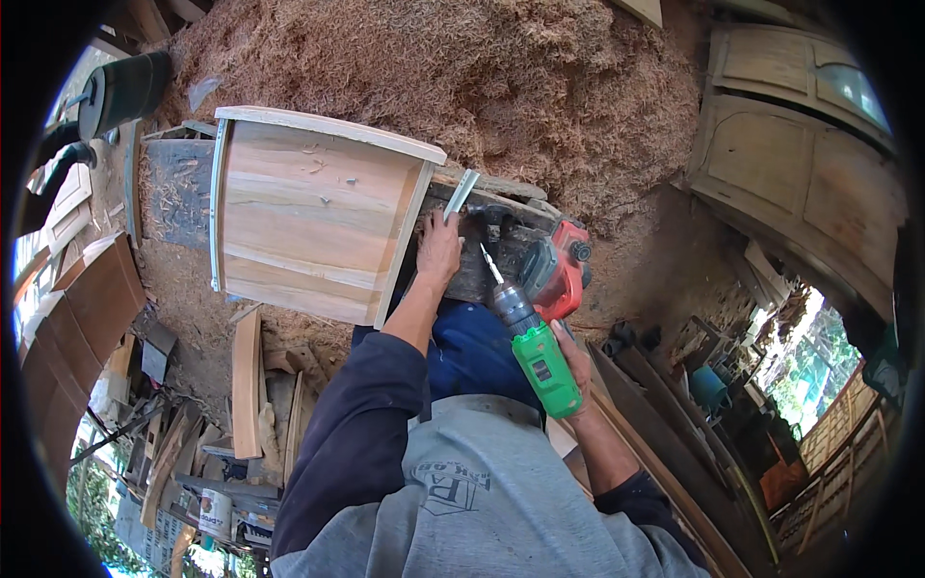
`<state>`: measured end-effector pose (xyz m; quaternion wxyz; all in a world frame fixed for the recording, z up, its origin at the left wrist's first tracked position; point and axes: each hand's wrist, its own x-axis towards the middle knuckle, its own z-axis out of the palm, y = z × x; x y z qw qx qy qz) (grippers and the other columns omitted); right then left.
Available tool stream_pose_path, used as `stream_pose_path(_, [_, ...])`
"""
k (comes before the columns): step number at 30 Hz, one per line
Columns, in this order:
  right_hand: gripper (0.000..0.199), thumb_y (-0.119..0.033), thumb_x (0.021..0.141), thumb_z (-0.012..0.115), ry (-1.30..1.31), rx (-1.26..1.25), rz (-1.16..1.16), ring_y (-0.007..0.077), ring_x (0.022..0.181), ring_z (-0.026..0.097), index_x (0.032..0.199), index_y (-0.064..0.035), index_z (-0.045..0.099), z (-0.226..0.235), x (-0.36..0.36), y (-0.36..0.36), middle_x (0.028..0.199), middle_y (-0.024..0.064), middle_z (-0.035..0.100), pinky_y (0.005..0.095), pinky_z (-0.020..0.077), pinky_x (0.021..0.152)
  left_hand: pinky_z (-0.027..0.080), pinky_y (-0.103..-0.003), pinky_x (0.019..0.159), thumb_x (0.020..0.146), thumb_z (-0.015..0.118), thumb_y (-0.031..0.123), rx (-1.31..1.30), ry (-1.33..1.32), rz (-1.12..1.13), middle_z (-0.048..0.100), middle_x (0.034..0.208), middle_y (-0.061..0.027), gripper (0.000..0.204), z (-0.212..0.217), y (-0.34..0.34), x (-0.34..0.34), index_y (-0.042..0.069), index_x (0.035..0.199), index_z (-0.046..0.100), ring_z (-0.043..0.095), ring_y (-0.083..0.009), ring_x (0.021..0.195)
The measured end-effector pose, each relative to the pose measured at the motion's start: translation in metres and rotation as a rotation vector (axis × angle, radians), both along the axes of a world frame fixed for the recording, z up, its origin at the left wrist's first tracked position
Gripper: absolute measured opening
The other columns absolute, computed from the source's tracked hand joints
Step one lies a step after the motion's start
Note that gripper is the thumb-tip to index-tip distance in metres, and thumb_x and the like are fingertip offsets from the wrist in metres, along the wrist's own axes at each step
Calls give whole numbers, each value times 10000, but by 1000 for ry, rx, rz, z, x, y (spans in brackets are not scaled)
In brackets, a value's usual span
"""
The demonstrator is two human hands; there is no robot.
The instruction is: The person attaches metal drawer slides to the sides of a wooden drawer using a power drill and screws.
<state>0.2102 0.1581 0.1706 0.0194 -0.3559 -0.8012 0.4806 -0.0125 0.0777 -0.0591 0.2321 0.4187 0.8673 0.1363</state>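
Note:
My left hand (439,249) is closed on the lower end of a short metal drawer slide (463,191), which sticks up from the fingers at a tilt. Beside it lies a wooden drawer (308,207), its pale boards facing up with some shavings on them. Another metal slide (217,202) runs along the drawer's far left side. My right hand (576,368) grips a green cordless drill (545,371), whose bit (491,262) points up and left, apart from the drawer. A red electric planer (567,275) sits on the dark workbench (469,275), just beyond the drill.
Wood shavings (501,77) heap up beyond the bench. Wooden cabinet panels (790,169) stand at the far right. Planks (248,385) and offcuts lie at the lower left near a white bucket (215,513). Long boards (665,433) lean to my right. A dark cylinder (125,91) stands at upper left.

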Motion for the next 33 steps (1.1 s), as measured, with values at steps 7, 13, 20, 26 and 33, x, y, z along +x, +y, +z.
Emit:
stream_pose_path(7, [392,-441,1033,531,-235,-596,-722,172,629,668,1014,-72,662,-18,25,-15,783,67,683,307,570,589,569,-430,844,875,608,33,-173,-33,-43,528,1062,-183,183,-23,8,-5,12,1044,539,594,-357,1000])
stream_pose_path(13, [385,-418,1041,527,-217,-648,-766,183,677,680,1036,-58,661,-18,22,-7,837,92,693,303,574,615,573,-517,780,868,594,26,-115,-220,131,568,1038,-256,234,-17,8,-16,-15,1069,484,653,-453,940])
stream_pose_path(20, [383,-405,1056,510,59,-468,-720,176,788,702,1120,-55,652,-8,-7,-8,908,86,703,313,599,760,505,-511,881,995,536,135,459,-409,379,610,1022,-277,371,7,-5,-7,-35,1324,510,617,-477,970])
stream_pose_path(26, [664,-196,903,699,58,-241,-210,181,1008,688,1466,26,428,11,-12,7,1092,83,703,292,548,947,478,-485,789,1036,552,209,389,-537,361,589,957,-240,454,47,-6,-18,-13,1428,496,598,-420,862])
stream_pose_path(33, [868,-121,814,731,90,-632,-466,159,1027,674,1552,24,297,16,-16,4,1196,76,679,304,535,957,514,-470,755,1027,552,208,348,-255,326,590,973,-215,506,57,-27,-23,9,1480,449,614,-390,842])
